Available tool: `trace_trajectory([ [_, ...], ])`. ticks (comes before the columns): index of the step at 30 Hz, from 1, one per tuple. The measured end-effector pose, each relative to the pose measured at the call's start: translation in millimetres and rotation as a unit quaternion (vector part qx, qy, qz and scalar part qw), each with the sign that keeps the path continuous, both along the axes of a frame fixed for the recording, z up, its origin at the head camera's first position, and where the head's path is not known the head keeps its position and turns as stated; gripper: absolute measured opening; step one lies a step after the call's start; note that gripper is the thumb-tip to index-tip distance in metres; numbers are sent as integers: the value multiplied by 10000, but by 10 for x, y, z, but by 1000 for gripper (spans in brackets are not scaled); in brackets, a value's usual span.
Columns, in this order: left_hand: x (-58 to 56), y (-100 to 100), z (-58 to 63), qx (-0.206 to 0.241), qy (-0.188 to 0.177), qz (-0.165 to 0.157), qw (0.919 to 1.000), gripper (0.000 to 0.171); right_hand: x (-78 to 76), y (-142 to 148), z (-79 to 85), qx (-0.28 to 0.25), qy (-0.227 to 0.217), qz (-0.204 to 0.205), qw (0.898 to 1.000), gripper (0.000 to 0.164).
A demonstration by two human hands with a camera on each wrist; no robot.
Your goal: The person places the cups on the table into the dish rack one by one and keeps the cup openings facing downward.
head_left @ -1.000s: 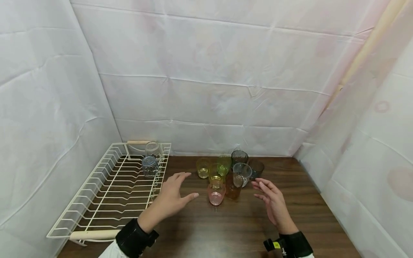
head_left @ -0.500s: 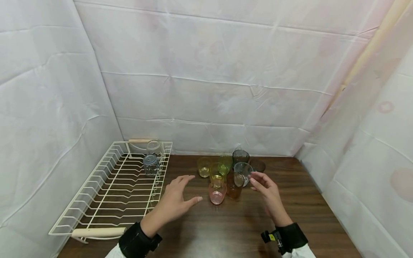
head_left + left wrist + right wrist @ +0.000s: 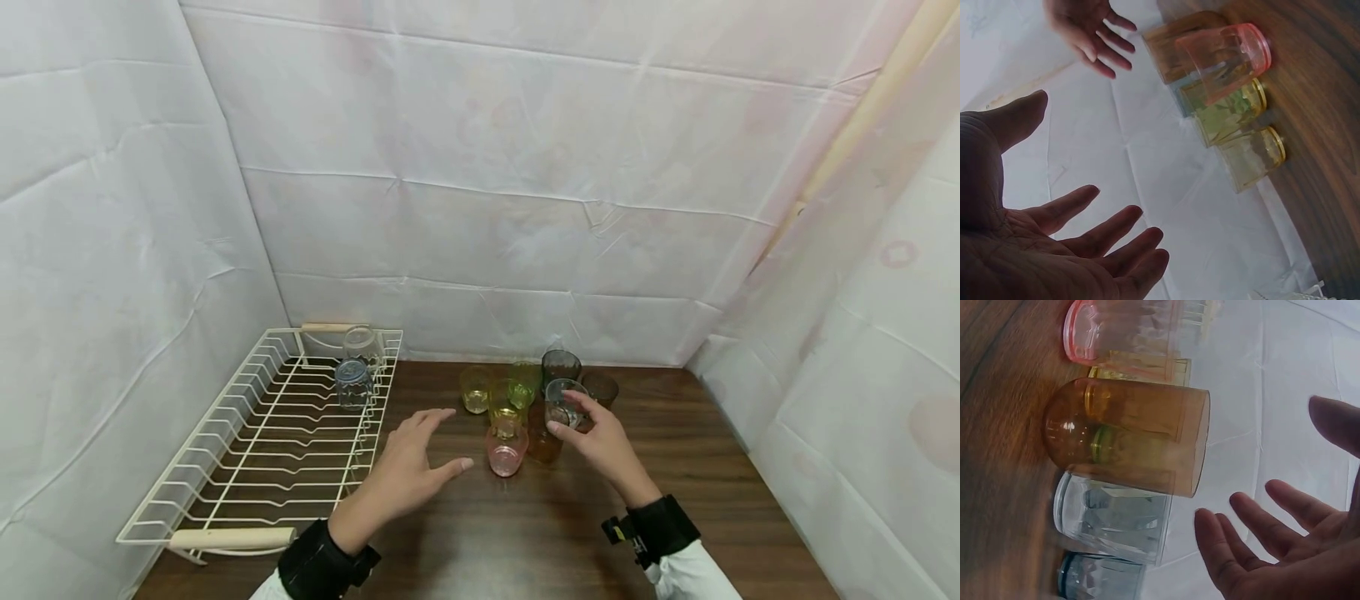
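My right hand (image 3: 606, 446) reaches over the glasses, thumb and fingers apart. In the head view its fingertips overlap a clear glass (image 3: 557, 412) and the upper part of an amber glass (image 3: 545, 447). In the right wrist view the amber glass (image 3: 1141, 437) stands nearest, its rim facing the spread fingers, with nothing between them. My left hand (image 3: 405, 467) hovers left of the group, its thumb and fingers spread around nothing. A pink glass (image 3: 506, 458) stands at the front, and yellow glass (image 3: 502, 398) behind it.
Green (image 3: 523, 381), pale yellow (image 3: 475, 392) and dark grey (image 3: 561, 363) glasses stand behind; a low dark glass (image 3: 604, 388) is at right. A white wire dish rack (image 3: 188, 442) on the left holds a blue glass (image 3: 352, 385) and a clear tumbler (image 3: 361, 340). White cloth walls surround the wooden table.
My right hand has moved left and forward, from beside the group to over the clear and amber glasses. The left hand moved slightly right, then stayed nearly still.
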State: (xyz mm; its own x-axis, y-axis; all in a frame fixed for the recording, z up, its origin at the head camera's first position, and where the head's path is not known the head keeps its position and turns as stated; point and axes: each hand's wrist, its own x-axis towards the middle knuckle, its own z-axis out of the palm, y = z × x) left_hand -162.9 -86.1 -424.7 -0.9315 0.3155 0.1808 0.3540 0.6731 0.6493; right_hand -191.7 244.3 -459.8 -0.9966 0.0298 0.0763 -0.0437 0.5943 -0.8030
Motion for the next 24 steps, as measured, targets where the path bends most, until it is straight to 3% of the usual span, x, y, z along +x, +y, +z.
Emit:
trace_trajectory([
  [10, 4, 1, -22, 20, -53, 47, 10000, 79, -142, -45, -36, 1307, 247, 444, 9901, 81],
  [24, 17, 17, -99, 23, -41, 2, 10000, 78, -273, -159, -67, 2114, 88, 797, 9741, 80],
])
